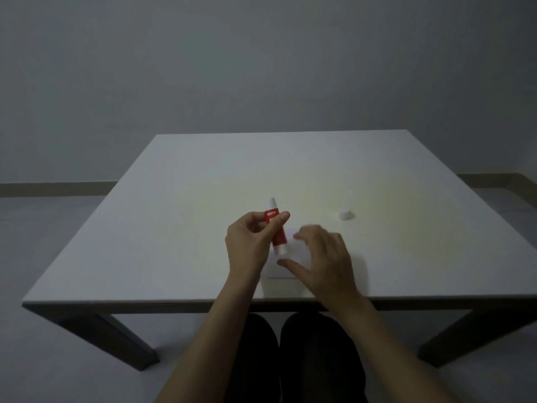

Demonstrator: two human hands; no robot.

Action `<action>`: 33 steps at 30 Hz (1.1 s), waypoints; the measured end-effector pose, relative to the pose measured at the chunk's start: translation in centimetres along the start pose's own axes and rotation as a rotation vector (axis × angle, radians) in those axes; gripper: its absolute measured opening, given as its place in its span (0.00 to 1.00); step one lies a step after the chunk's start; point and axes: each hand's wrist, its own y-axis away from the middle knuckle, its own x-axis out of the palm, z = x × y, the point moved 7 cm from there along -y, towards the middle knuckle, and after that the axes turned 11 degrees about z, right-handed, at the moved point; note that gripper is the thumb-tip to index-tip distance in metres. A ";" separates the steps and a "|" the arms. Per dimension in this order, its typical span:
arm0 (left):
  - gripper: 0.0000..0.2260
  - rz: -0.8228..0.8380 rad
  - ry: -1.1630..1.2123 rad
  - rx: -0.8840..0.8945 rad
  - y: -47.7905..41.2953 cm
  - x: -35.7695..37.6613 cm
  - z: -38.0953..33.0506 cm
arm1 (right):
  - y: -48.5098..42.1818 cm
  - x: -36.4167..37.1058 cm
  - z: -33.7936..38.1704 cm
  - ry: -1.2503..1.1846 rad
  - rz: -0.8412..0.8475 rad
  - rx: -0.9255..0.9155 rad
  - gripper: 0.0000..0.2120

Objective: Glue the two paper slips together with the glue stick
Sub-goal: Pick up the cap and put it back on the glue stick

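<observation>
My left hand point(250, 245) grips a red glue stick point(276, 228) with white ends, its lower tip pointing down onto a white paper slip point(296, 248) lying on the table near the front edge. A second white slip point(279, 271) lies partly under the first, closer to me. Over the papers my right hand point(322, 257) is spread, fingers apart, thumb and fingertips touching the slip. The glue stick's white cap point(346, 214) stands alone on the table to the right.
The white table point(174, 199) stands against a plain grey wall, its front edge just below my wrists. My dark-clothed knees show under the table. Bare tabletop surrounds the papers on all sides.
</observation>
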 end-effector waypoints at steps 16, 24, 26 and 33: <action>0.12 0.015 -0.633 0.309 0.3 -1.0 -3.1 | -2.9 -0.8 -9.6 -0.782 0.011 0.478 0.14; 0.14 0.030 -0.711 0.370 0.6 0.0 -3.7 | -4.7 -2.1 -3.2 -0.986 0.038 0.295 0.14; 0.14 0.035 -0.740 0.382 0.6 0.0 -3.9 | -4.7 -1.9 -2.8 -0.948 0.070 0.274 0.15; 0.10 0.101 -0.775 0.410 1.2 0.4 -3.5 | -4.8 -1.5 -1.3 -0.458 0.215 0.271 0.11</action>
